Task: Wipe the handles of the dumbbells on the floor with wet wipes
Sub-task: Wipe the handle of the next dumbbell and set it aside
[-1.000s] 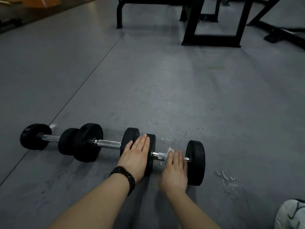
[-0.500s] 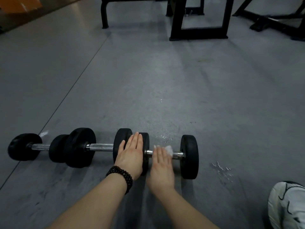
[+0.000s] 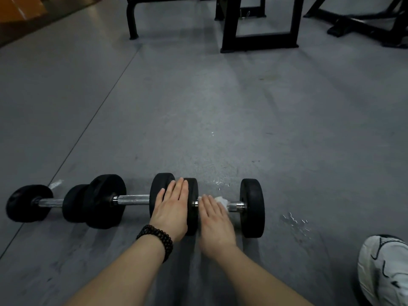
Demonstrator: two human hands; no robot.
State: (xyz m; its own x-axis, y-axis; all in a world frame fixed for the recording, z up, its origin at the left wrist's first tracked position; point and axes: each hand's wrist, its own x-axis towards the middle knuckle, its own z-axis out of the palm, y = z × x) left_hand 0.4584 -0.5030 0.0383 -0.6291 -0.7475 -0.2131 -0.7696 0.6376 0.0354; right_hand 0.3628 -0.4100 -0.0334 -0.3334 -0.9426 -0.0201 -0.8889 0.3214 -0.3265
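Three black dumbbells lie end to end on the grey floor. On the right dumbbell (image 3: 252, 207), my right hand (image 3: 215, 221) covers the steel handle and presses a white wet wipe (image 3: 221, 201) onto it; the wipe sticks out past my fingertips. My left hand (image 3: 171, 206), with a dark bead bracelet on the wrist, lies flat with fingers straight on the left plate of that dumbbell and the adjoining plate of the middle dumbbell (image 3: 132, 199). The left dumbbell (image 3: 47, 203) lies untouched.
Wet drops (image 3: 294, 220) glisten on the floor to the right of the dumbbells. A white sneaker (image 3: 384, 268) is at the bottom right. Black machine frames (image 3: 260, 44) stand at the back, with a bench leg (image 3: 133, 25) further left.
My right hand slid left along the handle with the wipe, from beside the right plate toward the left plate. The left hand kept its place on the plates.
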